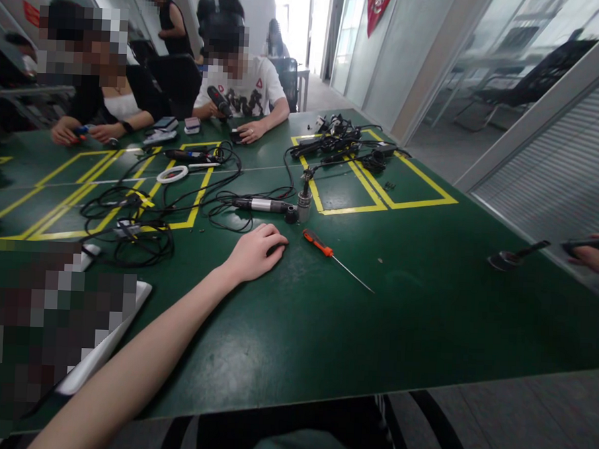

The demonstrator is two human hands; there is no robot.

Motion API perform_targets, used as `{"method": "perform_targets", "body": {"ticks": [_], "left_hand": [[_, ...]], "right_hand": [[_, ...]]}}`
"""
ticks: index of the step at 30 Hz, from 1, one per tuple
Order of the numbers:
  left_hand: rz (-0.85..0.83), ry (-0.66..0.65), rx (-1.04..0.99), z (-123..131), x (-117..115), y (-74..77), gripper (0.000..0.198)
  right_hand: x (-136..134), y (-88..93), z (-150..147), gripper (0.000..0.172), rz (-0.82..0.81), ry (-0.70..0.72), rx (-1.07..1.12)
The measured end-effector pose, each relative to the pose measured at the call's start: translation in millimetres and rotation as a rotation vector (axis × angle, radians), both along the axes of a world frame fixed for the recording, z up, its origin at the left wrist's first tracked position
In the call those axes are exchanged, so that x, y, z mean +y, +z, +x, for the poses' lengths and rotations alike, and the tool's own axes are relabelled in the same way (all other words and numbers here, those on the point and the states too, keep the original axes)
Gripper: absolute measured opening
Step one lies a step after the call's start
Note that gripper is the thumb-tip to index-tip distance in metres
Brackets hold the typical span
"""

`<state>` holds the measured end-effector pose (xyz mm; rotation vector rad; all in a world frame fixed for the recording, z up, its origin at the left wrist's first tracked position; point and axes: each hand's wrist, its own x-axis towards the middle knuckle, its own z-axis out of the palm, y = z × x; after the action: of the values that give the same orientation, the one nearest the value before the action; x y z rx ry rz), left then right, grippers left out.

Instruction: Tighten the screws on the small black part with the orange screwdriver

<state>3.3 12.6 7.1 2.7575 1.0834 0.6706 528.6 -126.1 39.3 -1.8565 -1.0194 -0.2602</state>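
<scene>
My left hand (257,252) rests palm down on the green table, fingers loosely bent and the thumb apart, holding nothing. Just right of it lies an orange-and-black screwdriver (318,243), its long thin shaft pointing toward the near right. Beyond the fingertips are a black-and-silver corded tool (263,205) and an upright metal cylinder (304,203). At the right edge, my right hand (596,259) is partly cut off, its fingers closed on a black object (576,247) whose kind I cannot make out. Left of that stands a dark round piece with a stem (506,260).
A heap of black cables and adapters (340,137) lies at the back right. More coiled cable (125,223) and a white ring (172,174) are on the left, near a blurred-out device (142,297). Yellow tape marks the green table (274,356). Two people sit opposite.
</scene>
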Motion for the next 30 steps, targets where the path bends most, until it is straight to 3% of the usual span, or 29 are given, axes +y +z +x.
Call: {"method": "perform_targets", "body": {"ticks": [3,8,10,16,19,24,27,30], "left_hand": [[0.002,0.003,-0.008,0.0,-0.3,-0.2,0.022],[0.009,0.079,0.037,-3.5,-0.1,5.6,0.023],[0.006,0.179,0.099,-10.0,1.2,13.7,0.023],[-0.095,0.641,0.333,-54.0,13.0,50.4,0.022],[-0.132,0.808,0.402,-80.5,21.8,57.7,0.022],[-0.185,0.814,0.403,-111.1,32.9,50.5,0.026],[-0.237,0.803,0.386,-117.9,36.0,49.0,0.023],[-0.272,0.802,0.372,-118.1,36.5,51.3,0.025]], "right_hand": [[9.4,21.2,-27.2,0.070,-0.004,0.034,0.157],[17.3,40.6,-62.1,0.050,-0.103,0.023,0.276],[19.7,41.0,-67.2,0.045,-0.111,0.017,0.327],[21.8,35.8,-65.3,0.053,-0.078,0.038,0.332],[21.2,34.8,-66.1,0.056,-0.058,0.060,0.342],[19.0,29.9,-65.4,0.060,-0.020,0.012,0.360],[17.2,25.8,-61.3,0.062,-0.026,0.018,0.338],[17.3,23.0,-58.0,0.054,-0.028,0.019,0.304]]}}
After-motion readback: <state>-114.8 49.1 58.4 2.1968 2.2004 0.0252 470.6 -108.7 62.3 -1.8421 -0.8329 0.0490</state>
